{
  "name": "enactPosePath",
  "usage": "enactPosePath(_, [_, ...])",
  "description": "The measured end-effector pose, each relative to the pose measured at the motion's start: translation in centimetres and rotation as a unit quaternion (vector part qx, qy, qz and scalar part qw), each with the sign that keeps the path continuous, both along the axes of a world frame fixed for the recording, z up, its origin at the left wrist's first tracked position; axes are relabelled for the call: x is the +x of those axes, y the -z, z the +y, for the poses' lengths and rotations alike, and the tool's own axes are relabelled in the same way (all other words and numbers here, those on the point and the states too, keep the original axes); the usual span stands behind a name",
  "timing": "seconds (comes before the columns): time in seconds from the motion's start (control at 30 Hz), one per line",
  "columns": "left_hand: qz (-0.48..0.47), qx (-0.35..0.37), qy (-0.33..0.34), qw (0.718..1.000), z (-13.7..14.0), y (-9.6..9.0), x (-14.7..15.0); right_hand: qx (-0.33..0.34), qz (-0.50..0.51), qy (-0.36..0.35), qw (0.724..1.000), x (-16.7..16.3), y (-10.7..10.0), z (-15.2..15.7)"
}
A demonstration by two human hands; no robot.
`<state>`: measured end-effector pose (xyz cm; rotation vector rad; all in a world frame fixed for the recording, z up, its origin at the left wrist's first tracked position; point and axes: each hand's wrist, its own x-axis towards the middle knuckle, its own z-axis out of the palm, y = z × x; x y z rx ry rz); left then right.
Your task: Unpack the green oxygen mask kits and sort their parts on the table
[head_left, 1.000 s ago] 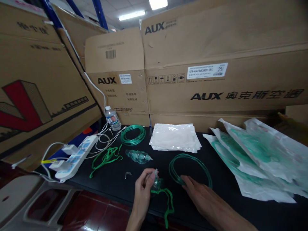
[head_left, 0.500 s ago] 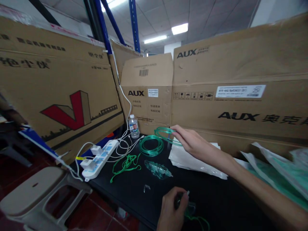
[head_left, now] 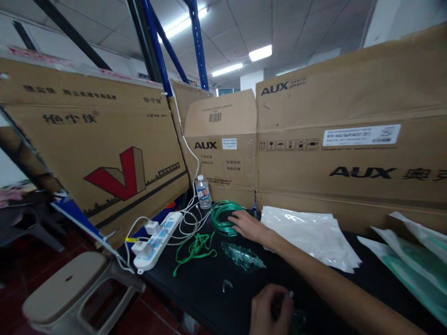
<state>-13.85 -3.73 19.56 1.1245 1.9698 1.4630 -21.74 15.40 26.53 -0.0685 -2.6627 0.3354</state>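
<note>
My right hand [head_left: 248, 226] lies over the right side of a coil of green tubing [head_left: 220, 224] on the black table, its fingers stretched out and touching the loops. Nearer to me, my left hand [head_left: 268, 311] is closed around a clear plastic piece [head_left: 299, 318], mostly hidden by the fingers; a small pale tip shows by the thumb. Between the hands lies a greenish translucent plastic part [head_left: 242, 256]. A tangled green cord [head_left: 196, 251] is left of it. A small clear bent piece [head_left: 227, 284] rests close to the left hand.
A white power strip [head_left: 159, 242] with plugs and cables lies at the table's left edge, near a water bottle [head_left: 203, 193]. White plastic bags [head_left: 307, 235] and green-filled packets [head_left: 405, 265] are on the right. Cardboard [head_left: 349, 153] walls the back. A stool [head_left: 66, 284] stands left.
My right hand has moved left and down, bringing the raised loops of tubing onto the coil on the table; its fingers have loosened. The left hand keeps its hold. The view has shifted slightly.
</note>
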Motion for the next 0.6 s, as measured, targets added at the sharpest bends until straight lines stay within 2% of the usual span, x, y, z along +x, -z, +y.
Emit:
enactPosePath(0.1, [-0.038,-0.006,0.031,0.999,-0.4,-1.0,-0.2,-0.056,0.03,0.047,0.997,5.5,-1.4,0.3])
enactPosePath(0.2, [-0.075,0.001,0.054,0.996,-0.5,-1.5,-0.5,-0.114,0.055,0.112,0.986,14.1,-2.4,-0.6])
enactPosePath(0.3, [-0.104,0.005,0.057,0.993,-0.2,-1.3,-0.5,-0.177,0.068,0.205,0.96,23.3,-0.4,-3.8])
enactPosePath(0.37, [-0.129,0.006,0.055,0.99,0.3,-1.0,-0.4,-0.301,0.081,0.307,0.899,28.0,2.5,-6.8])
enactPosePath(0.43, [-0.155,0.012,0.065,0.986,1.1,-0.7,0.1,-0.397,0.076,0.347,0.847,30.4,5.5,-10.0])
enactPosePath(0.5, [-0.174,0.019,0.087,0.981,2.0,-0.8,0.7,-0.454,0.071,0.345,0.819,30.5,7.4,-12.8])
enactPosePath(0.6, [-0.191,0.036,0.108,0.975,3.4,-1.4,1.7,-0.459,0.094,0.34,0.815,28.2,7.8,-14.8])
